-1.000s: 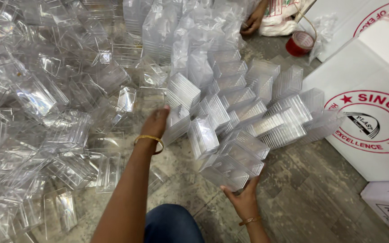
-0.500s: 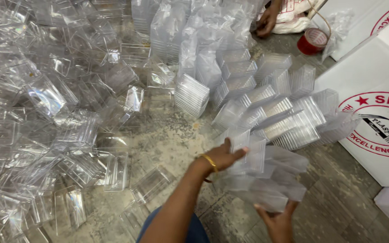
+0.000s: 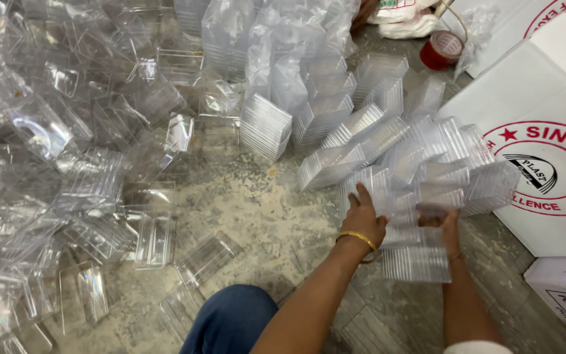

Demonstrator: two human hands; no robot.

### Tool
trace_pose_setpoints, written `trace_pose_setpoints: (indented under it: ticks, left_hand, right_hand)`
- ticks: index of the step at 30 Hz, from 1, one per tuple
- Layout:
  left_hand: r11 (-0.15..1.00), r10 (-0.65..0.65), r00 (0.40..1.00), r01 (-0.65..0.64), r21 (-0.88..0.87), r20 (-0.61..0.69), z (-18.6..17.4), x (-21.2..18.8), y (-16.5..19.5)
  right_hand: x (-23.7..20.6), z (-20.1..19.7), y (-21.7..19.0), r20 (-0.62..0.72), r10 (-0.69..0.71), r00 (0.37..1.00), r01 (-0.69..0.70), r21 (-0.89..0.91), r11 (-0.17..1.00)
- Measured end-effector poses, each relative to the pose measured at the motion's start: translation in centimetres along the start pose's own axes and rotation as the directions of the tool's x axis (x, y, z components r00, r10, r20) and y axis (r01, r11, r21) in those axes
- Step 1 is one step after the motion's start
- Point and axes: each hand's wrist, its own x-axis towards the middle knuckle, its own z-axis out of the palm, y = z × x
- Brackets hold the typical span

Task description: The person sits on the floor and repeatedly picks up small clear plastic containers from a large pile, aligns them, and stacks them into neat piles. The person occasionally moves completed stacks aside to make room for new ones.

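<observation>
Both hands have closed in on the same clear stack since half a second ago, the right one no longer held low beneath it. Far left, a loose heap of clear plastic boxes (image 3: 54, 170) covers the floor (image 3: 257, 203). Next comes the left hand (image 3: 363, 219), gold bangle (image 3: 359, 238) at the wrist, fingers spread flat against a stack of clear trays (image 3: 414, 216). From the other side the right hand (image 3: 445, 226) grips that stack, fingers curled around its edge. A white carton (image 3: 545, 151) stands just right of it, beside a red tape roll (image 3: 441, 50).
</observation>
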Motion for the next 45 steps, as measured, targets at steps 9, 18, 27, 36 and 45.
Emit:
trace_pose_setpoints:
  ticks: [9,18,27,36,45]
  left_hand:
    - [0.99,-0.052,0.995,0.039,0.139,0.09,-3.6,-1.1,1.6]
    - [0.946,0.143,0.989,-0.132,0.296,-0.018,-14.0,-3.7,-3.5]
    - [0.984,0.167,0.895,-0.128,0.12,-0.414,-32.9,-14.6,-12.1]
    - [0.933,-0.143,0.633,-0.17,-0.317,-0.761,-40.5,-33.5,-20.9]
    - [0.964,-0.111,0.416,-0.177,-0.2,-0.902,-40.3,-33.9,-22.9]
  right_hand:
    - [1.7,0.4,-2.3,0.068,0.121,0.99,-0.126,0.072,0.989]
    - [-8.3,-1.5,1.8,-0.121,0.334,0.935,-0.275,0.347,0.897]
    - [-18.8,2.0,6.4,0.024,0.188,0.982,-0.19,0.115,0.975]
    - [-14.4,24.7,-7.3,0.763,-0.003,0.647,0.454,-0.382,0.805]
    - [-22.4,39.3,-4.2,0.586,0.533,0.61,0.733,-0.673,-0.099]
